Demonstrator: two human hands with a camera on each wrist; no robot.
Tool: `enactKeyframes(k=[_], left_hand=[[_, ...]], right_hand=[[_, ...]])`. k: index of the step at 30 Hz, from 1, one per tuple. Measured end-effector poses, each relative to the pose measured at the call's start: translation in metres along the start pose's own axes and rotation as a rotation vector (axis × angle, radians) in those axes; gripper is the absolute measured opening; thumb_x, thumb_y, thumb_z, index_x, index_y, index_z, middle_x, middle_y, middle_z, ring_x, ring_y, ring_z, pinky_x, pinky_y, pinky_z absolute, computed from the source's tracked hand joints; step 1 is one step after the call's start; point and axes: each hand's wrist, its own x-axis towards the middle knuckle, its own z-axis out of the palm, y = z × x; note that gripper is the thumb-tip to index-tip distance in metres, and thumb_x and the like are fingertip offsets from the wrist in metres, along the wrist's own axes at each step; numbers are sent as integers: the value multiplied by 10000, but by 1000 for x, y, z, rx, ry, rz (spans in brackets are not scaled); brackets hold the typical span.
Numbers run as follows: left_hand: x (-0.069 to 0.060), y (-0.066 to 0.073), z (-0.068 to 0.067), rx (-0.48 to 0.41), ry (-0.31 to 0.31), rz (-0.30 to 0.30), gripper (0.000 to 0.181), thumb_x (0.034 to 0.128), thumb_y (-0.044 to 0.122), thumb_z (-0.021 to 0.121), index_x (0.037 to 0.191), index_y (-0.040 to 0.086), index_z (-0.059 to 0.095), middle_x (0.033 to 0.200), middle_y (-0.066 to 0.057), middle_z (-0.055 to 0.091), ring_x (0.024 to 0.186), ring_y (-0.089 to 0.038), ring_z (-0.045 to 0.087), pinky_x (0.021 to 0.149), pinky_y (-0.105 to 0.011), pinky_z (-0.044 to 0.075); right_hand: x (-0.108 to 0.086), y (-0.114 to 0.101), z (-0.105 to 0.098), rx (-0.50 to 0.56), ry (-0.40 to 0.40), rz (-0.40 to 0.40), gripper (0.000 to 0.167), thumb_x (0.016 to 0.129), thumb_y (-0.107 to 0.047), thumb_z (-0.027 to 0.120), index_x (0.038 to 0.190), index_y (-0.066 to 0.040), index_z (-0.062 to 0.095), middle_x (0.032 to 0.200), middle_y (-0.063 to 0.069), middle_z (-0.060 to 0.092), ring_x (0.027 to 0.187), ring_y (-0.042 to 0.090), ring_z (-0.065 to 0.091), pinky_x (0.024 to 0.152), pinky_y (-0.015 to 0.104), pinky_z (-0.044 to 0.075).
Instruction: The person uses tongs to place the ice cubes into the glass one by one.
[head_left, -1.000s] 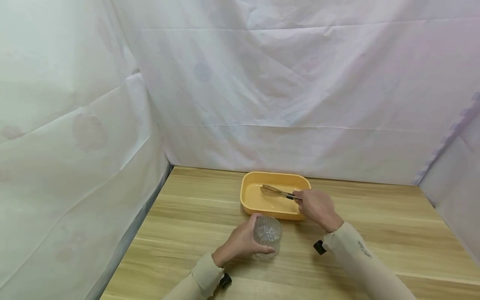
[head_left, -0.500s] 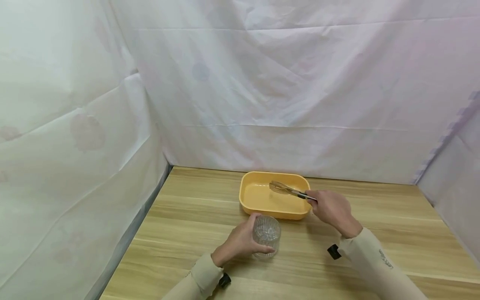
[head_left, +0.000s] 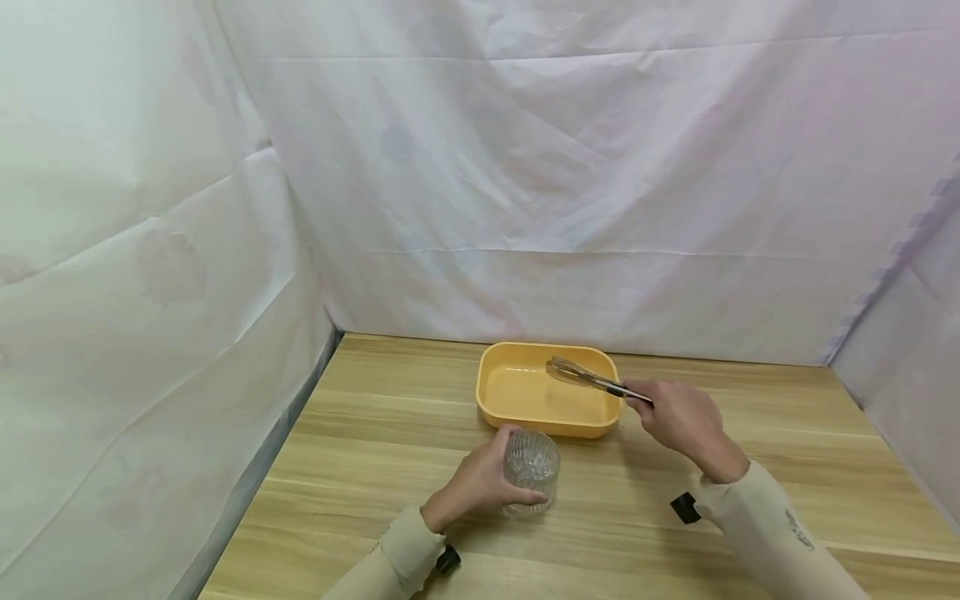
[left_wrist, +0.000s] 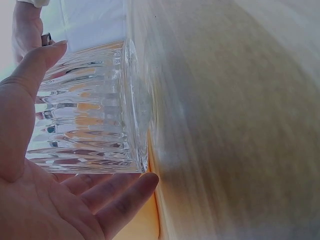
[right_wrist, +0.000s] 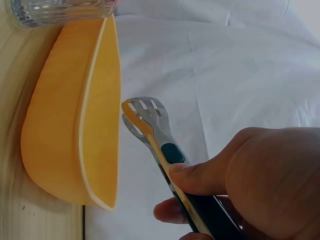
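My left hand (head_left: pixel 480 482) grips a clear ribbed glass (head_left: pixel 534 467) that stands on the table in front of a yellow plastic basin (head_left: pixel 551 427). In the left wrist view the thumb lies along one side of the glass (left_wrist: pixel 87 112) and the fingers along the other. Metal tongs (right_wrist: pixel 171 152) with slotted ends and dark green grips are pinched between the thumb and fingers of my right hand (head_left: pixel 686 423). The tongs are over the right part of the basin, tips pointing left. In the right wrist view their tips are apart from the basin's rim.
The wooden table (head_left: pixel 405 417) extends to both sides of the basin. White cloth (head_left: pixel 555 183) hangs behind it, close to the basin's back edge. More cloth hangs at the left (head_left: pixel 150 375) and right. A black strap device (head_left: pixel 685 507) hangs at the right sleeve.
My right hand has moved to the right with the tongs, lifting them from low in the basin to above it. The left hand and glass stay in place.
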Motion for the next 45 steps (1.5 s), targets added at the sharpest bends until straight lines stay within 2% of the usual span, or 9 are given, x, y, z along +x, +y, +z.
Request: enactKeyframes(k=[6, 9, 14, 18, 24, 27, 35, 40, 45], left_hand=[[-1, 0, 0, -1, 3, -4, 988, 601, 566, 902, 1369, 210, 392, 1188, -95, 633, 1049, -248, 633, 836, -411, 547], [-1, 0, 1, 2, 5, 2, 987, 604, 562, 902, 1370, 205, 391, 1184, -94, 635, 1042, -244, 635, 827, -403, 547], [-1, 1, 0, 3, 8, 5, 995, 602, 569, 900, 1375, 205, 389, 1184, -97, 636, 1041, -247, 637, 827, -403, 548], [0, 0, -1, 4, 11, 1, 1002, 596, 569, 901, 1377, 208, 388, 1183, -100, 635, 1042, -255, 638, 827, -414, 551], [0, 0, -1, 8, 12, 3, 1005, 592, 562, 905, 1376, 201, 391, 1182, -101, 634, 1040, -257, 638, 830, -417, 553], [0, 1, 0, 0, 10, -6, 1006, 588, 562, 907, 1374, 200, 395, 1179, -101, 634, 1040, -257, 635, 831, -424, 552], [0, 1, 2, 0, 8, -7, 991, 589, 559, 908, 1365, 211, 399, 1167, -91, 635, 1028, -244, 635, 820, -406, 548], [0, 0, 1, 2, 7, -4, 984, 596, 563, 904, 1367, 218, 399, 1166, -78, 636, 1028, -232, 633, 819, -397, 544], [-1, 1, 0, 16, 13, 5, 976, 605, 561, 902, 1373, 228, 401, 1169, -72, 640, 1035, -230, 634, 826, -399, 537]], right_hand=[[-8, -6, -6, -12, 48, -38, 123, 950, -209, 653, 854, -269, 606, 582, -79, 424, 478, 110, 339, 425, 286, 245], [-14, -9, -10, -21, 74, -57, 138, 940, -205, 667, 842, -267, 595, 587, -92, 414, 479, 98, 324, 431, 279, 241], [-23, -16, -17, -22, 114, -93, 76, 921, -199, 696, 942, -268, 669, 603, -117, 438, 471, 71, 304, 430, 255, 244], [-30, -21, -22, -6, 131, -108, 150, 914, -200, 705, 1047, -268, 713, 637, -134, 492, 473, 49, 308, 428, 243, 254], [-40, -28, -29, 22, 136, -115, 222, 903, -202, 715, 1121, -240, 732, 763, -117, 630, 473, 17, 307, 428, 234, 264], [-45, -31, -32, 29, 142, -122, 245, 897, -204, 725, 1140, -231, 734, 789, -122, 649, 475, 5, 300, 430, 227, 264], [-58, -37, -39, 33, 135, -150, 201, 892, -222, 737, 1080, -293, 722, 694, -213, 529, 485, -23, 287, 447, 214, 261], [-67, -40, -38, 36, 168, -184, 250, 857, -217, 769, 1102, -261, 744, 727, -228, 569, 493, -50, 271, 445, 191, 251], [-74, -42, -36, 29, 204, -221, 274, 823, -199, 792, 1083, -273, 741, 695, -255, 497, 508, -64, 257, 446, 178, 236]])
